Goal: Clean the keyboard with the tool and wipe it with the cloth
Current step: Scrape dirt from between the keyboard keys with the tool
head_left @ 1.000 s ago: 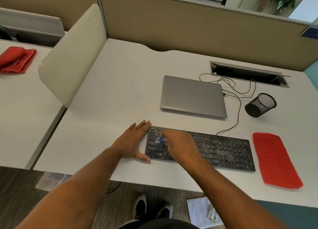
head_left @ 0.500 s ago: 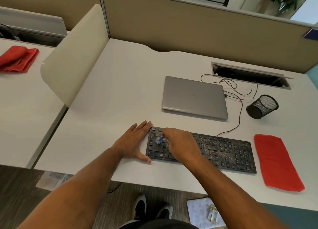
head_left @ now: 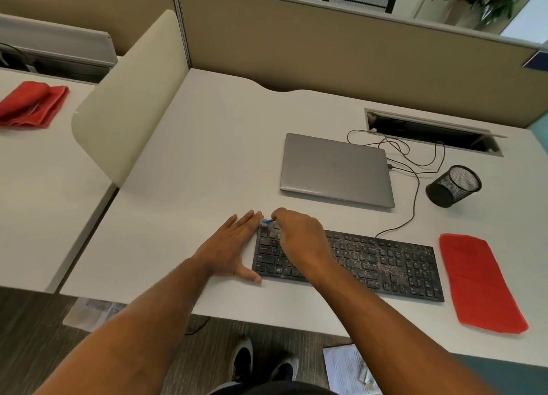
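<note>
A black keyboard (head_left: 382, 261) speckled with pale dust lies along the desk's front edge. My right hand (head_left: 299, 240) hovers over its left end and pinches a small blue cleaning tool (head_left: 267, 222), whose tip sits at the keyboard's top left corner. Most of the tool is hidden under the fingers. My left hand (head_left: 229, 246) lies flat on the desk with straight fingers, pressed against the keyboard's left edge. A red cloth (head_left: 477, 282) lies flat just right of the keyboard.
A shut grey laptop (head_left: 335, 169) sits behind the keyboard, with thin black cables (head_left: 415, 172) looping to its right. A black mesh pen cup (head_left: 453, 185) lies tipped on its side. A second red cloth (head_left: 31, 104) rests on the neighbouring desk beyond a cream divider (head_left: 130, 98).
My right hand has slid the blue tool from the upper key rows up to the keyboard's top left corner. My left hand has stayed put.
</note>
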The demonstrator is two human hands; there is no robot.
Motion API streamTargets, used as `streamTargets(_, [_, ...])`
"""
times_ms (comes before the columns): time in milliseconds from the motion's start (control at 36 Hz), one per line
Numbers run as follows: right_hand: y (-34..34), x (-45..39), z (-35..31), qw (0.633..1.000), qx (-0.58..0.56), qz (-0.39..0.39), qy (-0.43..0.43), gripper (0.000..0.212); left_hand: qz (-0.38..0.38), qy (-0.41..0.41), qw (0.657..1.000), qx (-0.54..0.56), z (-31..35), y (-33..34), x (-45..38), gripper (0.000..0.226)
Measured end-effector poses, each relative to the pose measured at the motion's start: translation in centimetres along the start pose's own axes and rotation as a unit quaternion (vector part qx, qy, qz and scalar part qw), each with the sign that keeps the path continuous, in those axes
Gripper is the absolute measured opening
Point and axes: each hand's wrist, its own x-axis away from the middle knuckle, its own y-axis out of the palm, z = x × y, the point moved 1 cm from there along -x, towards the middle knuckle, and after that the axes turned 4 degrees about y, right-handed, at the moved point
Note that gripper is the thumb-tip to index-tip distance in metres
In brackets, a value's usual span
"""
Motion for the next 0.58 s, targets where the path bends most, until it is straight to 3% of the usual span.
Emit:
streamTargets(167, [-0.8,-1.5,0.6,0.996,0.088,-0.012,0.006,0.019,0.005,0.007,1.0,0.004,0.0,-0.1,-0.1,0.15])
streamTargets(278, [-1.5,-2.3,0.6,0.998,0.055,0.01,0.008,0.027,0.001,0.002,1.0,-0.002,-0.1,0.0,-0.1,0.152])
streamTargets(361, [-1.0,-2.6,-0.2,0.999,0.038,-0.018,-0.011,0.03,-0.007,-0.004,1.0,-0.001,-0.1,0.0,0.0,0.154])
streamTargets(444, [-0.5,-2.6,-0.2,0.997,0.058,-0.043,-0.015,0.027,-0.007,-0.006,1.0,0.002,-0.1,0.1,0.0,0.155])
streamTargets(583, [-1.4,-2.8,0.4,0.994,0.109,-0.015,-0.007,0.02,-0.002,0.001,1.0,0.006,-0.2,0.0,-0.1,0.156])
